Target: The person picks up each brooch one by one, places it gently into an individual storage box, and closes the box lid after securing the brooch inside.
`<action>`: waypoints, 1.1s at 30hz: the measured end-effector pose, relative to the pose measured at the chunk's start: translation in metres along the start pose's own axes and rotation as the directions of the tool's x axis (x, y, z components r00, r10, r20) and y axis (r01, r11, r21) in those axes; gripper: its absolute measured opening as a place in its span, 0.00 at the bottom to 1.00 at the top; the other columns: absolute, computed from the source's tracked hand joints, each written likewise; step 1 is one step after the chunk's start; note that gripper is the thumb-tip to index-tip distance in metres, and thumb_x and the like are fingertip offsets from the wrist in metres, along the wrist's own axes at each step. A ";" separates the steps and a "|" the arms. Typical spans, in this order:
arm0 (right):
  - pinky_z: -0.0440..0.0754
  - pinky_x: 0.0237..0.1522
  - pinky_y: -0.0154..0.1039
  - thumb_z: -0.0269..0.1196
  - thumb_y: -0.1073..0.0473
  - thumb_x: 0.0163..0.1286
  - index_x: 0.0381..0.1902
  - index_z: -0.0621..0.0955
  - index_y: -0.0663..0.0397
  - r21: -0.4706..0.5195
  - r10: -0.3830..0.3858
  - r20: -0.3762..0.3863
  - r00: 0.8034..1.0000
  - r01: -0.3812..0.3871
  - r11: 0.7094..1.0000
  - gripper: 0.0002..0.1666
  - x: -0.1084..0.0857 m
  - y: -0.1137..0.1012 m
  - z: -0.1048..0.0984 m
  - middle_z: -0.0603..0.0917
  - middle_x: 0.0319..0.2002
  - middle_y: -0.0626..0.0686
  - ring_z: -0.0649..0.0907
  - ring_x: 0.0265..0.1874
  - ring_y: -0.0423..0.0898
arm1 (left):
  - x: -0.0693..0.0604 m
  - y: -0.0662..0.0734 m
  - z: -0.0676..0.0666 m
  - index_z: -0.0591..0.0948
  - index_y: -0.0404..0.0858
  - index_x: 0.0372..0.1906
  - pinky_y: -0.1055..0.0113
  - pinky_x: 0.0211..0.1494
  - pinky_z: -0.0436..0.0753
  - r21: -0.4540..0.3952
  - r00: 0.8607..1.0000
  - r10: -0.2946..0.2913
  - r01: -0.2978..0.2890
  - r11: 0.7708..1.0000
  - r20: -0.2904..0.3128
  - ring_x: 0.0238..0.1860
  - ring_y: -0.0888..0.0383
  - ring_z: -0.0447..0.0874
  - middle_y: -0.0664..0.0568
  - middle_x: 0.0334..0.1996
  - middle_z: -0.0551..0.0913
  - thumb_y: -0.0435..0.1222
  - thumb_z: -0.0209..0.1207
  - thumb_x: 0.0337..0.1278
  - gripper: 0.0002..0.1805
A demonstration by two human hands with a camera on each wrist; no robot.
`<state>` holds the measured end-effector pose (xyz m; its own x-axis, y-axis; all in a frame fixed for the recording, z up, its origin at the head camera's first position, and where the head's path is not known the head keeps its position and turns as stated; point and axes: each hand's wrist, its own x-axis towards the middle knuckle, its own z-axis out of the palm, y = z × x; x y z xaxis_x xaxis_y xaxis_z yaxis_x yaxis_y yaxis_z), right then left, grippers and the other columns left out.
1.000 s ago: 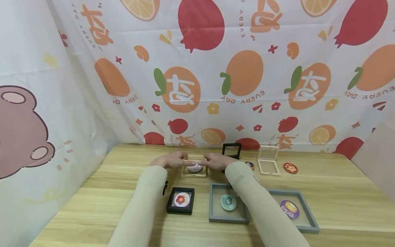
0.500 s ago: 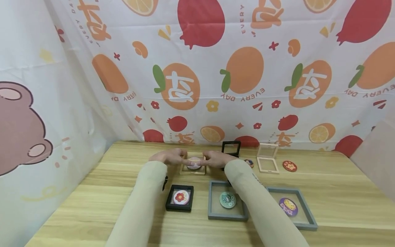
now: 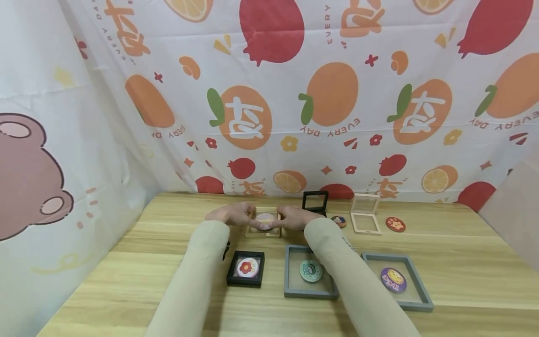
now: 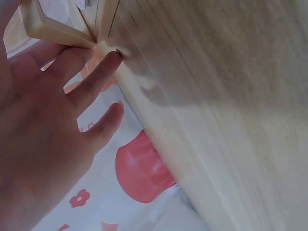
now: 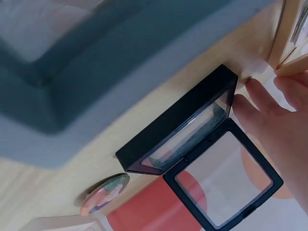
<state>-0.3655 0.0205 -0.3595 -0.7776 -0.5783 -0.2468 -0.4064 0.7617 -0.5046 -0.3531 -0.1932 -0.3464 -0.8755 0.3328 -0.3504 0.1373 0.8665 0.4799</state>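
Observation:
At the back of the table, a light wood-coloured display frame (image 3: 263, 235) lies between my two hands, its lid raised at an angle. A round pale pink badge (image 3: 265, 218) shows inside it. My left hand (image 3: 235, 215) holds the lid at the left side, thumb in front and fingers behind. The hinged corner and the tilted lid (image 4: 60, 34) show in the left wrist view. My right hand (image 3: 296, 218) holds the lid's right side the same way. Its fingertips come close to an open black frame (image 5: 180, 127) in the right wrist view.
In front stand a black frame (image 3: 232, 272) with a flower badge and two grey frames (image 3: 311, 294) (image 3: 425, 292) with badges. Behind to the right are an open cream frame (image 3: 366, 231), a red badge (image 3: 396, 224) and a dark patterned badge (image 3: 339, 221). A printed cloth hangs behind.
Both thumbs have come down a little toward the frame's front edge, and the lid seems lower. The head view has shifted slightly. The other frames and badges stay in place.

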 end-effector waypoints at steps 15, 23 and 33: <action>0.75 0.43 0.43 0.61 0.40 0.74 0.53 0.77 0.58 -0.049 -0.001 -0.042 0.999 -0.001 0.999 0.27 0.002 0.002 0.002 0.79 0.37 0.51 0.77 0.36 0.46 | 0.001 0.005 -0.001 0.77 0.37 0.59 0.41 0.62 0.73 0.056 1.000 -0.019 0.021 0.998 -0.025 0.58 0.45 0.74 0.43 0.58 0.78 0.54 0.69 0.58 0.32; 0.76 0.45 0.44 0.63 0.39 0.72 0.53 0.78 0.55 -0.117 0.040 -0.053 0.998 -0.046 0.992 0.26 -0.001 -0.007 0.001 0.79 0.39 0.50 0.76 0.38 0.47 | -0.001 0.008 0.002 0.69 0.36 0.72 0.39 0.68 0.67 0.052 0.998 -0.054 0.056 0.997 -0.035 0.69 0.41 0.68 0.39 0.68 0.72 0.53 0.70 0.59 0.42; 0.77 0.54 0.47 0.65 0.40 0.71 0.55 0.79 0.54 -0.153 0.062 -0.066 0.996 -0.072 0.986 0.27 -0.002 -0.010 0.005 0.82 0.47 0.51 0.77 0.43 0.46 | -0.001 0.013 0.003 0.74 0.40 0.66 0.42 0.65 0.71 0.106 0.994 -0.099 0.103 0.989 -0.041 0.62 0.44 0.73 0.42 0.61 0.77 0.53 0.71 0.57 0.37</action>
<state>-0.3576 0.0124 -0.3582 -0.8311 -0.5095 -0.2228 -0.4184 0.8369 -0.3530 -0.3486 -0.1813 -0.3424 -0.9030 0.2296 -0.3632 0.0944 0.9306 0.3535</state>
